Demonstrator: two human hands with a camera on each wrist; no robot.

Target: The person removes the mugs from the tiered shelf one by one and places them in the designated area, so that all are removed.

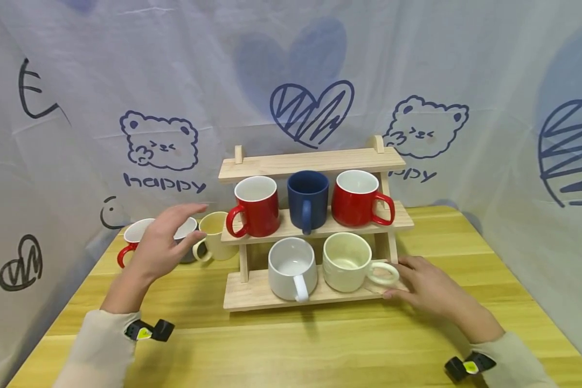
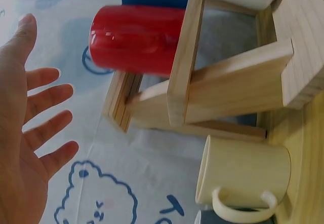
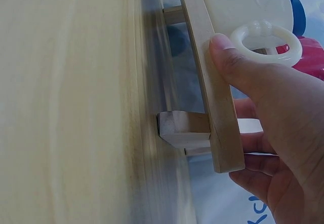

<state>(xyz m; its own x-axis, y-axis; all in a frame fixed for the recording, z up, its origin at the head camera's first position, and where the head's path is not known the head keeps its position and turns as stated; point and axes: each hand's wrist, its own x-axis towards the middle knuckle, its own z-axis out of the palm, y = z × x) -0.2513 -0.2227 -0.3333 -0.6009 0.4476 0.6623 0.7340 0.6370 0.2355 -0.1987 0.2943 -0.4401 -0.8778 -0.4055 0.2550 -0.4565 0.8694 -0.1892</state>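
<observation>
A tiered wooden rack (image 1: 315, 161) carries mugs on two of its shelves. My right hand (image 1: 429, 288) grips the right end of its bottom shelf (image 3: 223, 133), thumb on the front edge and fingers curled behind. Close to that thumb is the ring handle of a pale cream mug (image 1: 346, 264); a white mug (image 1: 291, 269) stands left of it. The middle shelf bears a red mug (image 1: 262, 210), a blue mug (image 1: 307, 196) and another red mug (image 1: 356, 199). My left hand (image 1: 162, 245), holding nothing, is raised left of the rack with fingers spread (image 2: 50, 97).
Left of the rack, on the wooden table (image 1: 271, 350), stand a yellow mug (image 1: 218, 240), a dark grey mug (image 1: 188, 253) and a white mug with a red handle (image 1: 138, 231), partly hidden by the left hand. A printed cloth (image 1: 199, 81) hangs behind.
</observation>
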